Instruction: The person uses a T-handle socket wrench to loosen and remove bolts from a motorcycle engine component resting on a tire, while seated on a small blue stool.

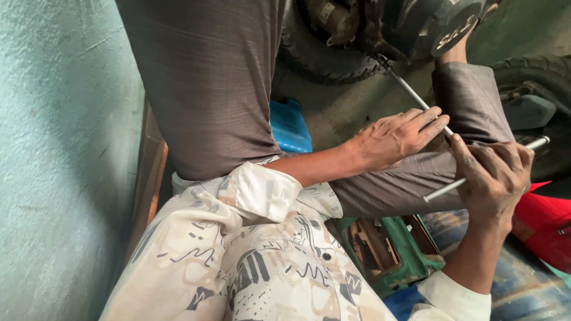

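Note:
My left hand (pixel 399 138) rests over my bent knee, its fingertips pinching a long thin metal rod (pixel 411 92) that runs up and left to the underside of a motorcycle (pixel 380 24). My right hand (pixel 496 178) is closed around a silver T-handle tool (pixel 538 143), whose crossbar sticks out on both sides of the fist. The two hands nearly touch where the rod meets the handle. I sit with grey trousers (pixel 208 77) raised in front of me and a patterned shirt (pixel 250 261) below.
A pale green wall (pixel 65 148) stands at my left. A black tyre (pixel 324 62) and another tyre (pixel 535 71) flank the concrete floor. A blue container (pixel 290 126) lies under my leg. A green toolbox (pixel 395 249) and a red part (pixel 547 223) sit near my right side.

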